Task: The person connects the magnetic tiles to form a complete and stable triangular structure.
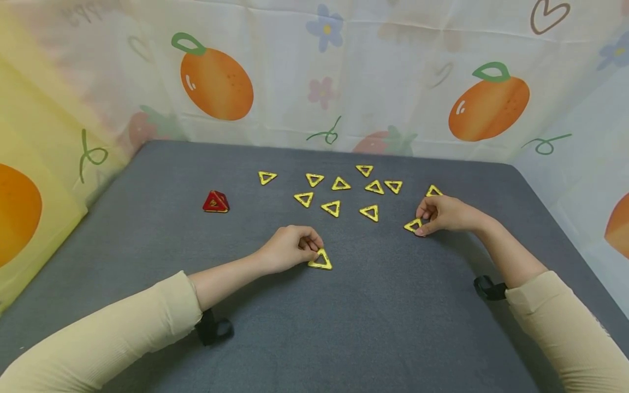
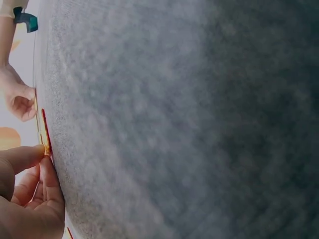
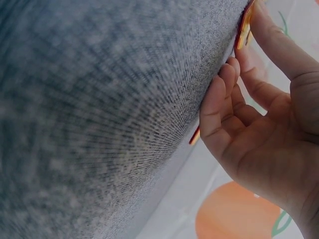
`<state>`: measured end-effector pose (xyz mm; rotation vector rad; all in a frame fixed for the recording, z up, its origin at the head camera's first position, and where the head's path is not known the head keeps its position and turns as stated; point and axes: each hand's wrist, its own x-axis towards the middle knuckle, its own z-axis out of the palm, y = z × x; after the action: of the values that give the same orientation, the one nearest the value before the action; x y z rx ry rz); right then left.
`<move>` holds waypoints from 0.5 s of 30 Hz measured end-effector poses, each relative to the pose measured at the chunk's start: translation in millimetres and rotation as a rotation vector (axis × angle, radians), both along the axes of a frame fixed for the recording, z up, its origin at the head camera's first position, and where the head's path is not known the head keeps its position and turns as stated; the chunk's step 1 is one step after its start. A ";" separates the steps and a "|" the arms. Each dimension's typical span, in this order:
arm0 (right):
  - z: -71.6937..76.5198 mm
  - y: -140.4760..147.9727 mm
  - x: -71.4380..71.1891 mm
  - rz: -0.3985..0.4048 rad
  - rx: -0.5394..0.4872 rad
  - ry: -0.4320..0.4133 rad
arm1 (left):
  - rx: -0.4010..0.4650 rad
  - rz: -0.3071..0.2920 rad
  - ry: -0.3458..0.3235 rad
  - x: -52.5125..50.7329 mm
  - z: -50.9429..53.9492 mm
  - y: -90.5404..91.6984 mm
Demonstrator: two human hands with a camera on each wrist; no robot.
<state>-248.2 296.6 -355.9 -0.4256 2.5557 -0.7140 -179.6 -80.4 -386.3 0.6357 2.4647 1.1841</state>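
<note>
In the head view the left hand (image 1: 290,248) pinches the top corner of a yellow triangular frame (image 1: 320,265) low over the dark table. The left wrist view shows thumb and fingertip of that hand (image 2: 32,194) on the piece's edge. Farther right, the right hand (image 1: 449,214) pinches a second yellow triangle (image 1: 409,225) by its right side, at the table surface. Thumb and finger of the right hand (image 3: 269,104) hold this red-edged piece (image 3: 243,25) in the right wrist view, its other fingers curled. Another triangle (image 1: 432,189) lies just beyond the right hand.
Several loose yellow triangles, one of them (image 1: 369,212) nearest the middle, lie scattered across the back of the grey table (image 1: 363,327). At the back left stands a red pyramid (image 1: 216,202) with yellow edges. A fruit-printed curtain (image 1: 280,71) hangs behind the table.
</note>
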 end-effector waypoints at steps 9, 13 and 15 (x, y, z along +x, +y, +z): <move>-1.4 -0.3 -0.1 -0.005 0.008 0.006 | 0.024 -0.086 -0.033 -3.7 -1.0 -9.8; -1.4 -0.3 0.3 -0.006 0.007 0.008 | 0.041 -0.150 -0.073 -7.9 -1.4 -18.2; -1.2 0.1 0.6 -0.006 0.010 0.010 | 0.049 -0.158 -0.090 -9.6 -1.5 -21.0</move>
<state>-247.6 296.7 -357.0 -0.4195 2.5702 -0.7028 -189.2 -101.5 -387.8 0.7583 2.2717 1.1871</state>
